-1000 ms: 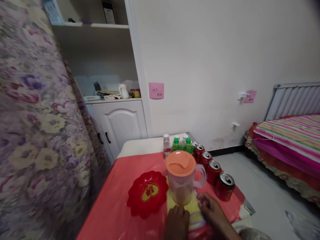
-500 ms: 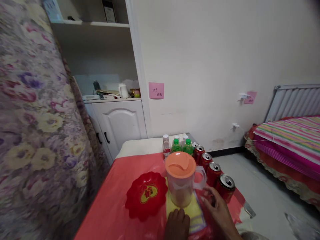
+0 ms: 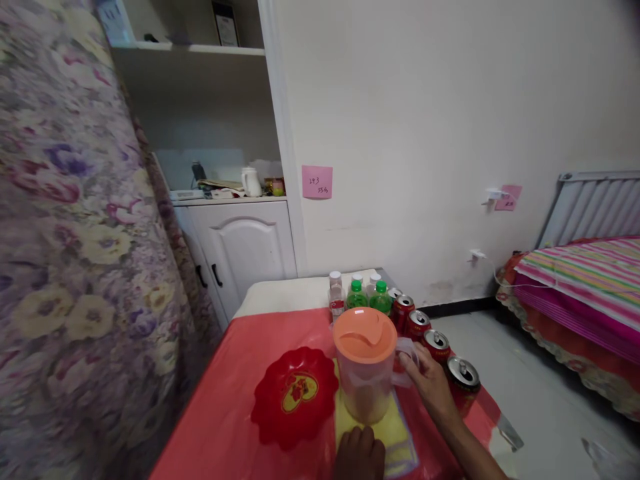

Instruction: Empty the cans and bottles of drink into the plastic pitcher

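Observation:
A translucent plastic pitcher [image 3: 367, 390] with an orange lid [image 3: 365, 335] stands upright on a folded yellow cloth [image 3: 395, 437]. My right hand [image 3: 427, 377] has its fingers curled around the pitcher's handle, at the right side. Close in front of the pitcher's base, my left hand [image 3: 361, 453] rests on the cloth with fingers bent and held together. I see nothing in it, though its palm is hidden. To the left lies a red scalloped plate [image 3: 270, 413] with a yellow heart design.
Several red cans [image 3: 463, 387] line the table's right side. Behind the pitcher are bottles with green caps [image 3: 381, 287] and white caps [image 3: 335, 275]. A red cover [image 3: 225, 387] lies on the table. A floral curtain [image 3: 100, 267] hangs at left; a bed [image 3: 590, 293] stands at right.
My right hand has moved up and forward from beside the pitcher onto its handle. My left hand stays on the cloth. The view has shifted slightly.

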Motion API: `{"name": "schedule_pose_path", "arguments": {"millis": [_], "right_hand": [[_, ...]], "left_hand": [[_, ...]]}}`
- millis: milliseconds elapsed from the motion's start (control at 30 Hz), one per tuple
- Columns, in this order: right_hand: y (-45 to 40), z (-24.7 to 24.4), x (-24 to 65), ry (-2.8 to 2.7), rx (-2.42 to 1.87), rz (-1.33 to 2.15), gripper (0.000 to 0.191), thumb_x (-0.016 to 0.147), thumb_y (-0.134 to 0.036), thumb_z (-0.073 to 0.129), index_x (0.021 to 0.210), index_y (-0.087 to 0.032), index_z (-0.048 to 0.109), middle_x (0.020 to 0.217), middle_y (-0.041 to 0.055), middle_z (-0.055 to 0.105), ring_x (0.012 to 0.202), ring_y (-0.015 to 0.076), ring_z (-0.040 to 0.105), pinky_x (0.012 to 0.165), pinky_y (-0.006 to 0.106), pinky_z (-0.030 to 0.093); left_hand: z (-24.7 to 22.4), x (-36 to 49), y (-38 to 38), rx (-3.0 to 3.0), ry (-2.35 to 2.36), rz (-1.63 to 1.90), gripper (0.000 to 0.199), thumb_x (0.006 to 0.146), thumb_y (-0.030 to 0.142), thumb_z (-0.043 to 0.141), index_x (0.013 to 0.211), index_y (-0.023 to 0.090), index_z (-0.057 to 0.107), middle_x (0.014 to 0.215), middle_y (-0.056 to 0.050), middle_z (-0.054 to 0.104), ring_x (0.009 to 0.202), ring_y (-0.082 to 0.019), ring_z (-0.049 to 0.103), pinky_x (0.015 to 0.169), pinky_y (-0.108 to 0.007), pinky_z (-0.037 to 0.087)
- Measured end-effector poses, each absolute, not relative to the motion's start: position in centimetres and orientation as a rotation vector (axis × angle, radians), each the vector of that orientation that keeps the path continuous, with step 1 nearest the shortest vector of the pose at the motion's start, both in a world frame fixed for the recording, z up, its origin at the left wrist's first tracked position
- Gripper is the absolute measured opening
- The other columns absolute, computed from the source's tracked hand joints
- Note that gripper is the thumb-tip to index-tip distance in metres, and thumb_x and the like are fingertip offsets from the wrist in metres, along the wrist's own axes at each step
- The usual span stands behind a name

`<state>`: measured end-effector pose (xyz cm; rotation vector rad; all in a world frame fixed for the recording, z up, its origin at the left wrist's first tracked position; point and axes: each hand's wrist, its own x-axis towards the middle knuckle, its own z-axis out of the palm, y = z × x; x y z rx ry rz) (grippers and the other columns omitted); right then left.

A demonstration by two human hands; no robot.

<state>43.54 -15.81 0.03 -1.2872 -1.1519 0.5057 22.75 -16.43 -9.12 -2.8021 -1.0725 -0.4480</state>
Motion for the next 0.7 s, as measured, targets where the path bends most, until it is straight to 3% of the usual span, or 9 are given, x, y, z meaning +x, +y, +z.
{"name": "schedule_pose_path", "arguments": {"millis": [167, 333, 400, 500, 567, 700], "right_hand": [[-15.3, -1.7, 42.7, -0.887, -1.035, 0.847, 0.037, 0.081, -0.051, 0.068, 0.1, -0.02, 0.071, 0.082, 0.0023, 0.068, 0.075, 0.0194, 0.057, 0.071, 0.028, 0.048], [-15.2, -1.0, 41.5, -0.699, -0.804, 1.024, 0.033, 0.079, -0.042, 0.074, 0.106, -0.022, 0.07, 0.075, -0.0005, 0.065, 0.067, 0.0152, 0.055, 0.059, 0.024, 0.044], [-15.5, 0.1, 41.2, -0.639, -0.741, 1.033, 0.03, 0.077, -0.038, 0.077, 0.101, -0.022, 0.069, 0.074, -0.0009, 0.064, 0.068, 0.0141, 0.054, 0.061, 0.024, 0.045], [-16.0, 1.9, 41.2, -0.562, -0.656, 0.988, 0.022, 0.073, -0.037, 0.081, 0.077, -0.022, 0.066, 0.066, -0.0046, 0.057, 0.063, 0.0109, 0.05, 0.061, 0.022, 0.046], [-16.2, 2.7, 41.3, -0.534, -0.642, 0.947, 0.029, 0.07, -0.037, 0.083, 0.065, -0.021, 0.059, 0.059, -0.0068, 0.05, 0.057, 0.0094, 0.045, 0.059, 0.02, 0.046], [-16.2, 2.4, 41.4, -0.527, -0.686, 0.959, 0.027, 0.068, -0.037, 0.084, 0.07, -0.021, 0.062, 0.063, -0.0056, 0.055, 0.059, 0.0104, 0.049, 0.06, 0.022, 0.048]], "left_hand": [[-9.3, 24.8, -15.9, -2.779, -0.997, -0.52, 0.015, 0.091, 0.014, 0.053, 0.089, 0.022, 0.065, 0.083, -0.002, 0.062, 0.076, -0.017, 0.053, 0.066, -0.029, 0.034], [-8.3, 26.4, -16.6, -2.753, -0.992, -0.581, 0.015, 0.092, 0.011, 0.051, 0.089, 0.021, 0.062, 0.084, -0.001, 0.062, 0.08, -0.016, 0.054, 0.071, -0.028, 0.036], [-7.8, 26.5, -17.0, -2.747, -0.998, -0.593, 0.017, 0.092, 0.01, 0.049, 0.088, 0.021, 0.061, 0.085, -0.001, 0.062, 0.08, -0.016, 0.053, 0.072, -0.028, 0.035], [-7.3, 26.4, -17.4, -2.748, -1.009, -0.593, 0.017, 0.092, 0.009, 0.049, 0.088, 0.021, 0.06, 0.085, -0.001, 0.061, 0.081, -0.017, 0.052, 0.072, -0.029, 0.034], [-7.2, 26.3, -17.5, -2.755, -1.014, -0.583, 0.017, 0.092, 0.009, 0.049, 0.089, 0.021, 0.061, 0.085, -0.001, 0.061, 0.081, -0.017, 0.051, 0.072, -0.03, 0.034], [-7.3, 26.4, -17.5, -2.775, -1.018, -0.554, 0.017, 0.091, 0.01, 0.05, 0.088, 0.022, 0.062, 0.083, -0.001, 0.061, 0.079, -0.017, 0.051, 0.072, -0.03, 0.033]]}}
